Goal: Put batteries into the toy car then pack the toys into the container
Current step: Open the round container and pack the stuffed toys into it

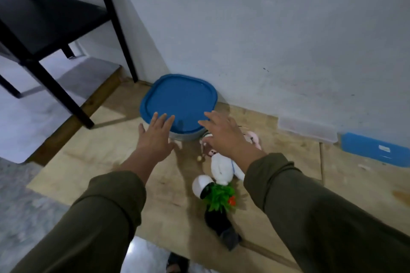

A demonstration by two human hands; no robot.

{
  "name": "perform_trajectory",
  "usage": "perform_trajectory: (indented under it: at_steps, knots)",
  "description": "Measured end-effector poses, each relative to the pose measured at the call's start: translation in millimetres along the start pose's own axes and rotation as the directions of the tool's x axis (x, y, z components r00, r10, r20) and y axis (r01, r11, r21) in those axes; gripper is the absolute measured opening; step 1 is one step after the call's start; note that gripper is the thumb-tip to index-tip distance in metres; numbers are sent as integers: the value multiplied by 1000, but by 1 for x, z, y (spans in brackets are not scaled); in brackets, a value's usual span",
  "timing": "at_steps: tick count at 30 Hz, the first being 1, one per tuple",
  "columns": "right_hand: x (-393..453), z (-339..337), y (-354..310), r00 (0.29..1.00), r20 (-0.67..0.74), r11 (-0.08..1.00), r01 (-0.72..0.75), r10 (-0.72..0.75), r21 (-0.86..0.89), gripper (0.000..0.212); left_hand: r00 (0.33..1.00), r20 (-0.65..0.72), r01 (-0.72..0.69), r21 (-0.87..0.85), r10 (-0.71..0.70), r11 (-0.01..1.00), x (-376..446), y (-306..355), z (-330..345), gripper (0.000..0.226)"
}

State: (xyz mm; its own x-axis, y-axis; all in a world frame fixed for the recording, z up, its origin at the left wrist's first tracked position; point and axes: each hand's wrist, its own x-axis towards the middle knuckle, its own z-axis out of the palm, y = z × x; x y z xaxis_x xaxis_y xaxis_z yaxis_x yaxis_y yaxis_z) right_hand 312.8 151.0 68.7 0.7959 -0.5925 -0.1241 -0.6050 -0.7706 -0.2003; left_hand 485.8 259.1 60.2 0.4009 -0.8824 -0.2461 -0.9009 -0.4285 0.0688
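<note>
**Both hands open, reaching over lidded container**

Sleeves [95, 224] fill the bottom, olive green, one per arm, pushed up off my wrists. Both arms stretch forward over a wooden board [73, 173] on the floor.

Left hand [155, 137]: fingers straight and spread, holding nothing. Fingertips overlap the near left edge of the blue lid [177, 97]; cannot tell if they touch it or hover above.

Right hand [224, 133]: fingers spread, slightly bent, empty. Its fingertips sit over the near right edge of the lid; contact unclear too. Hands are apart, one at each near corner of the lid.

Container [188, 136]: grey tub, lid on, standing on the board against the white wall [288, 29]. Only a strip of its side shows below the lid.

Toys lie on the board just in front of the container, under and behind my right forearm: a white plush [221, 169] with a pink part poking out past my hand, then a doll [216, 213] with a white head, black body and green leafy bunch, nearest me. Blurred, details not readable. Toy car: not identifiable in this view.

Right, along the wall: a clear lid or box [308, 129], and beside it a blue flat piece [375, 148]. Upper left: black shelf frame [44, 17], legs on grey floor and board edge.
</note>
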Motion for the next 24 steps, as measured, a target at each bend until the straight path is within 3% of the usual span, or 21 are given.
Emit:
perform_trajectory:
  at_steps: [6,14,21,24]
  knots:
    - [40,19,-17,997,33,997,-67,69,-49,50,991,-21,-136,-15,136,991,40,-29,5,73]
    - [50,6,-28,984,150,966,-124,91,225,24,963,-97,-251,40,253,967,66,-47,14,69]
    - [48,-7,-34,994,52,941,-108,97,321,29,948,-159,-273,38,276,961,59,-53,1,98]
    - [40,-20,-48,995,4,943,-94,98,320,20,942,-193,-285,-17,276,958,47,-63,-12,98]
